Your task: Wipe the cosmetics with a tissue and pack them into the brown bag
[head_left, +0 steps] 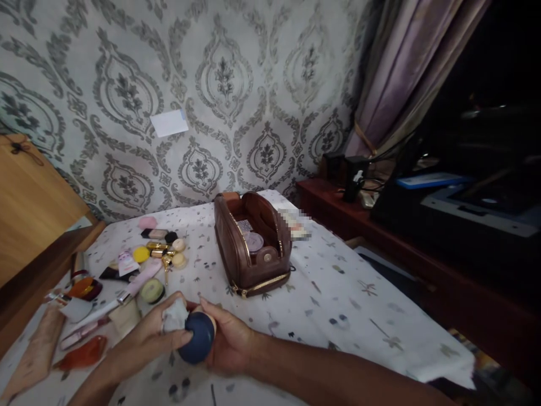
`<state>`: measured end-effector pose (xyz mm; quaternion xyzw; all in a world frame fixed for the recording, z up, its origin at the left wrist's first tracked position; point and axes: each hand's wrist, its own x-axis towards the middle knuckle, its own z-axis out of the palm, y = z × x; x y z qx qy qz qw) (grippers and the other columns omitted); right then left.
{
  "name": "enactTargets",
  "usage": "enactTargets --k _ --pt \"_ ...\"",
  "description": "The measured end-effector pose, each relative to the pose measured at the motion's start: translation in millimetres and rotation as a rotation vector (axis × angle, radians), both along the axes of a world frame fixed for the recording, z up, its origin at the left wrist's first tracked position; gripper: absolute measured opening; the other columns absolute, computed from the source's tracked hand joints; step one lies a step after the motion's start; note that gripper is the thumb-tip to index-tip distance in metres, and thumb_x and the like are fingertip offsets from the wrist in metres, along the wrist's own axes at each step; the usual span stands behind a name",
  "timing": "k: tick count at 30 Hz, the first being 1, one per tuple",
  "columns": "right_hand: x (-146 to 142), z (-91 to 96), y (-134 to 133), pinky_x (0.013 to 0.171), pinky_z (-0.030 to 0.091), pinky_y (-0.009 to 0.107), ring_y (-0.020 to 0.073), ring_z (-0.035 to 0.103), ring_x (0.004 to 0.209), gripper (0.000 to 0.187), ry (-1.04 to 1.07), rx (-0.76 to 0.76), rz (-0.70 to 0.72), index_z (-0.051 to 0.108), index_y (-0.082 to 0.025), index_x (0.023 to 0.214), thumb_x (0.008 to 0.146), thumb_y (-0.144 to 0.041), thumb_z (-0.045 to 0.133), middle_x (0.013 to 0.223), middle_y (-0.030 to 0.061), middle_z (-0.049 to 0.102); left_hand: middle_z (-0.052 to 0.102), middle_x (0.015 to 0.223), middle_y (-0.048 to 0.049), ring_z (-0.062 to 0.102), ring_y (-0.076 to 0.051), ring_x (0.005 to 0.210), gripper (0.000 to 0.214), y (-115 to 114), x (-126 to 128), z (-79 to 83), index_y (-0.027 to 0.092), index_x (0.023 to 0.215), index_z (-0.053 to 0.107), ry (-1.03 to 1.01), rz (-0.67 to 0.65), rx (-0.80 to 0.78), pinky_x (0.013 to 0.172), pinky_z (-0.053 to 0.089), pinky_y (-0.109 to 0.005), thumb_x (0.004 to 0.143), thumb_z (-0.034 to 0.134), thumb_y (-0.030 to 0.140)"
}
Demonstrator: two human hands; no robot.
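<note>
A round dark blue cosmetic jar (196,339) with a paler rim is held between my hands, above the patterned cloth. My right hand (230,341) is wrapped round its right side, thumb along the top. My left hand (154,332) is closed on a crumpled white wipe (174,314), its thumb pressing the jar's face. Beyond my hands stands a brown cosmetic bag (228,248), its top unzipped wide. Inside the bag lie a round clear-lidded container (254,242) and a small speckled item (244,226).
Cosmetics crowd the left side, among them a green-lidded jar (153,291), a yellow round item (141,254), an orange bottle (87,353) and a peach tube (36,352). A wooden board (38,203) stands far left. A dark red cabinet (329,197) borders the right.
</note>
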<state>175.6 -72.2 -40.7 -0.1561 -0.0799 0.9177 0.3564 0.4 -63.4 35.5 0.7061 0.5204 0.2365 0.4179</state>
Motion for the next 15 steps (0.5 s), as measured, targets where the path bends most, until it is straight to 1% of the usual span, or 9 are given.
enactTargets --k 1,3,5,7,9,11,13,15 --pt "0 1.0 1 0.065 0.048 0.028 0.0157 0.068 0.071 0.038 -0.01 -0.033 0.0 0.067 -0.018 0.11 0.095 -0.051 0.056 0.086 0.0018 0.074 0.074 0.096 -0.0043 0.068 -0.031 0.101 0.053 -2 4 0.6 0.028 0.104 0.068 0.006 -0.005 0.03 0.086 0.059 -0.044 0.07 0.068 0.068" --pt "1 3.6 4 0.06 0.046 0.027 0.0164 0.067 0.068 0.047 -0.027 -0.087 0.0 0.068 -0.017 0.104 0.097 -0.058 0.046 0.084 0.0032 0.074 0.073 0.106 -0.0072 0.066 -0.03 0.11 0.046 -6 9 -2.1 0.024 0.113 0.062 0.032 0.028 0.141 0.09 0.058 -0.042 0.086 0.056 0.061" --pt "2 5.8 6 0.058 0.044 0.026 0.0164 0.066 0.064 0.059 -0.023 -0.116 0.011 0.067 -0.014 0.1 0.1 -0.063 0.033 0.081 0.0049 0.073 0.069 0.12 -0.0106 0.064 -0.029 0.116 0.039 -10 13 -11.2 0.022 0.118 0.058 0.088 0.018 0.357 0.093 0.057 -0.04 0.092 0.053 0.051" --pt "2 6.3 5 0.062 0.046 0.027 0.0169 0.067 0.067 0.067 0.015 -0.109 0.02 0.067 -0.011 0.101 0.101 -0.064 0.025 0.083 0.0073 0.073 0.064 0.13 -0.0119 0.063 -0.028 0.119 0.037 -15 17 -23.3 0.023 0.123 0.055 0.153 -0.072 0.624 0.095 0.056 -0.04 0.092 0.056 0.042" --pt "1 4.8 4 0.071 0.047 0.03 0.0182 0.067 0.071 0.068 0.054 -0.087 0.045 0.067 -0.01 0.1 0.1 -0.065 0.026 0.085 0.0086 0.073 0.065 0.127 -0.0114 0.064 -0.026 0.116 0.04 -19 22 -32.7 0.023 0.128 0.052 0.188 -0.177 0.834 0.096 0.055 -0.037 0.091 0.058 0.037" --pt "1 2.8 1 0.077 0.046 0.031 0.0187 0.066 0.073 0.065 0.067 -0.076 0.074 0.067 -0.011 0.094 0.097 -0.067 0.034 0.082 0.0072 0.072 0.068 0.116 -0.0097 0.067 -0.023 0.106 0.037 -22 28 -35.7 0.023 0.126 0.053 0.187 -0.214 0.953 0.092 0.056 -0.032 0.091 0.056 0.032" --pt "1 1.7 -1 0.08 0.044 0.031 0.0186 0.065 0.073 0.062 0.071 -0.065 0.09 0.066 -0.012 0.091 0.094 -0.069 0.041 0.08 0.0057 0.072 0.069 0.107 -0.0075 0.068 -0.02 0.098 0.027 -21 33 -33.1 0.022 0.117 0.056 0.149 -0.197 1.002 0.087 0.056 -0.028 0.091 0.054 0.027" --pt "3 2.1 -1 0.081 0.043 0.032 0.019 0.066 0.077 0.062 0.082 -0.044 0.096 0.066 -0.012 0.094 0.093 -0.069 0.044 0.084 0.0063 0.073 0.068 0.1 -0.0051 0.068 -0.018 0.093 0.02 -18 35 -29.5 0.023 0.11 0.058 0.105 -0.174 0.995 0.084 0.056 -0.025 0.091 0.052 0.025"
